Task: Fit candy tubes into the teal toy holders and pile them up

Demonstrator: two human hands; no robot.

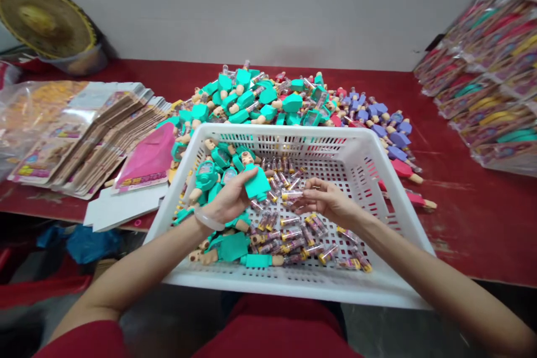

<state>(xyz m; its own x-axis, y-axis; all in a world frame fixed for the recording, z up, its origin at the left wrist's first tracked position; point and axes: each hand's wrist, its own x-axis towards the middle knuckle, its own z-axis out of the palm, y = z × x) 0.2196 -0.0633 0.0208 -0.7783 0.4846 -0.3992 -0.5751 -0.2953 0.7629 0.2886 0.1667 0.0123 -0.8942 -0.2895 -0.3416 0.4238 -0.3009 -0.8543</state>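
Note:
A white perforated basket (293, 285) holds teal toys with beige ends on its left and small clear tubes with yellow caps on its right. My left hand (232, 196), a pale band on its wrist, grips a teal toy (257, 183) over the basket's middle. Just right of it, my right hand (325, 199) has its thumb and fingers closed on a small clear tube (292, 195). The two held items are apart. Several loose tubes (291, 234) lie below my hands on the basket floor.
Behind the basket is a heap of teal toys (268, 95), with purple toys (377, 117) to its right. Stacked printed cards (104, 140) and a pink piece (149, 154) lie left. Bagged packs (495, 78) rise at the right on the red table (474, 207).

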